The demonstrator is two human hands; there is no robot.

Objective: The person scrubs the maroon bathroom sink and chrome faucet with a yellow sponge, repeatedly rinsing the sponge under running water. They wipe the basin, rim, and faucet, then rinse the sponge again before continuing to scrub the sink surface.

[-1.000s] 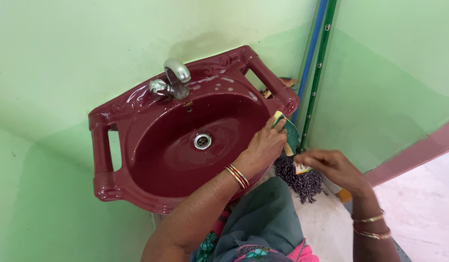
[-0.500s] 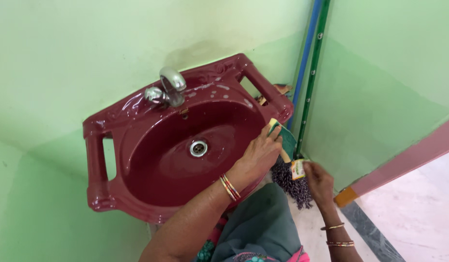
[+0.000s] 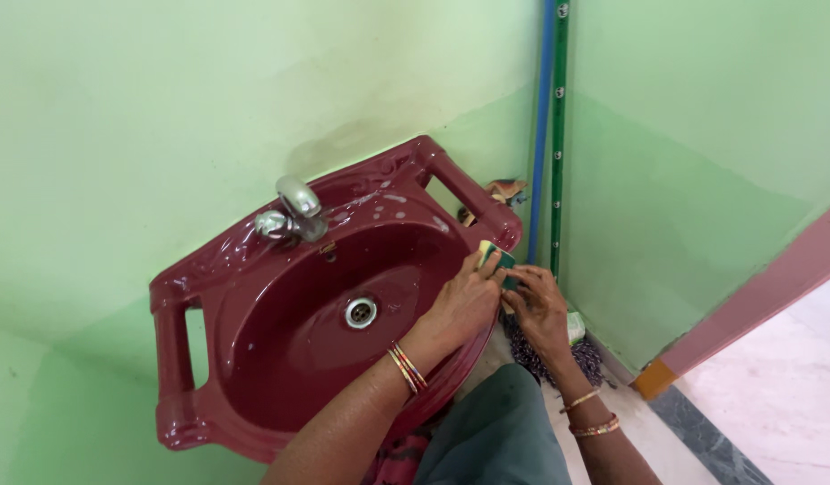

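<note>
A maroon wall-hung sink [image 3: 177,359] with a chrome tap [image 3: 294,208] and a metal drain [image 3: 361,312] fills the middle of the view. My left hand [image 3: 464,301] rests on the sink's right rim and grips a yellow and green scrub sponge [image 3: 493,257]. My right hand [image 3: 540,310] has come up against it from the right, with its fingertips pinching the sponge's lower green edge. Both wrists wear bangles. The two hands touch over the rim.
A blue pole [image 3: 540,135] and a green pole [image 3: 558,135] stand in the wall corner right of the sink. Their dark mop strands [image 3: 587,359] lie on the floor with a small pale label [image 3: 575,325]. Green walls close in on two sides.
My right hand left the mop label low by the floor and rose to meet my left hand at the sponge. The view shifted, so the sink sits lower in frame.
</note>
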